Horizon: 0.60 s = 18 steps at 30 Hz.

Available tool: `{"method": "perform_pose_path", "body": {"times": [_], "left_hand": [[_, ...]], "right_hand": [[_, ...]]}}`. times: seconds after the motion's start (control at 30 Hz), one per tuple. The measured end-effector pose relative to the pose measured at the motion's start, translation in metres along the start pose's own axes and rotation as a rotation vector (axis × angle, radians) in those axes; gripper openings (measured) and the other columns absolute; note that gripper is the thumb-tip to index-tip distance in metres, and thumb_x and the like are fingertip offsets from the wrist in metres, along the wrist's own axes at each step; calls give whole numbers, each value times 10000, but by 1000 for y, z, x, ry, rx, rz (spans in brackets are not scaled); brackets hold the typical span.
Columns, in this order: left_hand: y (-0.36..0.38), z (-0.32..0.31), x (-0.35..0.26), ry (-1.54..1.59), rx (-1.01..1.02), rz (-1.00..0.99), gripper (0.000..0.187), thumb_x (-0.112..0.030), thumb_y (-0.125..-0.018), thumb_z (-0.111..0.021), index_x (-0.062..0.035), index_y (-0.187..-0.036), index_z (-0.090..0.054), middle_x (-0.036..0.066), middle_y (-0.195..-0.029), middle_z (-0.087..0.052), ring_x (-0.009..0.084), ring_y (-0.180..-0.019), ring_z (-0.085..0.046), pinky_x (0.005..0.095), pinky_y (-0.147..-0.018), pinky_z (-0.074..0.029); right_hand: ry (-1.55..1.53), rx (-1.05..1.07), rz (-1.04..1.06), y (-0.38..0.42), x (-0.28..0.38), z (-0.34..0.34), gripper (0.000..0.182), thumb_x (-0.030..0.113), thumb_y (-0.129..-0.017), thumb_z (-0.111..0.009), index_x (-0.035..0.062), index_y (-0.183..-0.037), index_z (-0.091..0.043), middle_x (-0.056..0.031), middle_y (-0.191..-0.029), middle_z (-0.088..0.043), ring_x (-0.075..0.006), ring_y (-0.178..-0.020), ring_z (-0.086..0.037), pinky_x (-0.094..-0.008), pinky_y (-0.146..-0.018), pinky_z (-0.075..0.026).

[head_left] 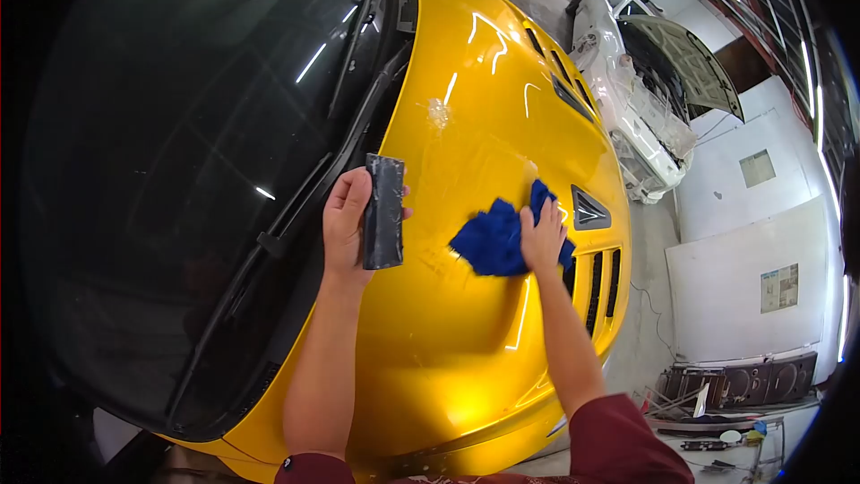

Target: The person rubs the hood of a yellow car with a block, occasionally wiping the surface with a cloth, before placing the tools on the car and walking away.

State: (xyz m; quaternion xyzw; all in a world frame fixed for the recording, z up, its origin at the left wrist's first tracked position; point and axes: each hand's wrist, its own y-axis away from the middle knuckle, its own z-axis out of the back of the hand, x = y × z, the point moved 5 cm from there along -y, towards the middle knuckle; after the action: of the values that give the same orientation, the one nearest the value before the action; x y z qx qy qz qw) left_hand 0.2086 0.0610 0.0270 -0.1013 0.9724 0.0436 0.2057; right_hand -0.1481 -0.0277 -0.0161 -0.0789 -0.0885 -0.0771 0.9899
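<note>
My left hand [346, 221] is closed around a dark grey sanding block [384, 212], raised above the yellow car hood [430, 314] near the windshield side. Whitish smears mark the block's face. Under my right hand [542, 237] a crumpled blue cloth [491, 240] lies against the hood; the fingers press and grip it beside the triangular vent [589, 211]. Faint streaks and wet-looking patches show on the paint, with a whitish splash mark [438, 113] farther up the hood.
The dark windshield [197, 143] and wiper arm [309, 193] border the hood on the left. Slotted vents [596, 291] run along its right side. Beyond stands a white car [627, 81] with its hood raised. Car parts [743, 385] lie at the lower right by the wall.
</note>
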Motion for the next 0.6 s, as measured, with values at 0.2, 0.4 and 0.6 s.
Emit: {"method": "perform_pose_path", "body": {"times": [0.2, 0.4, 0.6], "left_hand": [[-3, 9, 3, -56, -27, -29, 351, -380, -1018, -682, -64, -1166, -648, 129, -1109, -736, 191, -921, -753, 323, -761, -649], [-3, 9, 2, -15, -37, -31, 285, -334, -1021, -687, -65, -1100, -636, 134, -1109, -731, 211, -923, -749, 342, -771, -652], [-3, 9, 3, -15, -31, -30, 301, -326, -1004, -714, -61, -1119, -632, 137, -1111, -718, 213, -949, -740, 344, -787, -649]], "right_hand": [[1, 98, 334, -103, 22, -22, 812, 572, -1020, -487, 14, -1595, -355, -222, -1670, -321, -386, -1550, -281, -523, -1273, -157], [-62, 133, 645, -137, 91, -35, 796, 545, -1035, -480, 14, -1607, -327, -222, -1675, -308, -369, -1565, -260, -494, -1281, -151], [-106, 168, 842, -147, 156, -39, 779, 524, -1030, -489, 31, -1611, -326, -216, -1681, -300, -359, -1575, -240, -465, -1290, -134]]}}
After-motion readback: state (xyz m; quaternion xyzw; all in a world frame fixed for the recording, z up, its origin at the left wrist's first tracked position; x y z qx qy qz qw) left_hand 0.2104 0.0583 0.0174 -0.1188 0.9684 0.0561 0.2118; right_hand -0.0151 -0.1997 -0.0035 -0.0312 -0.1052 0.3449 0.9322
